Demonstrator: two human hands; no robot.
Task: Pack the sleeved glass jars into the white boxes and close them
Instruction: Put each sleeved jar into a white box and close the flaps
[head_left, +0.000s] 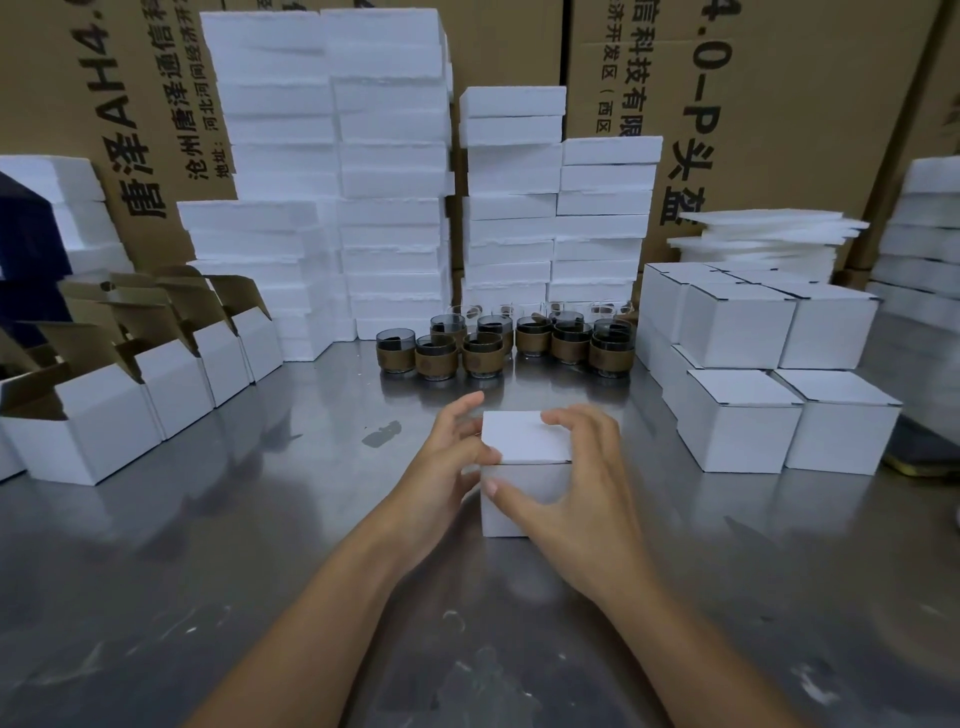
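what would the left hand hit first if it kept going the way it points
The white box: the left hand grips its left side, with no gap. Beyond it, probably the sleeved jars.

Bare forearms, left hand (453, 461), right hand (587, 488)

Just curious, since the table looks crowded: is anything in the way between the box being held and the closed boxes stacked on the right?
Nothing visible. The left hand and right hand grip the white box; only bare table lies between it and the closed boxes. The sleeved jars stand farther back, off that path.
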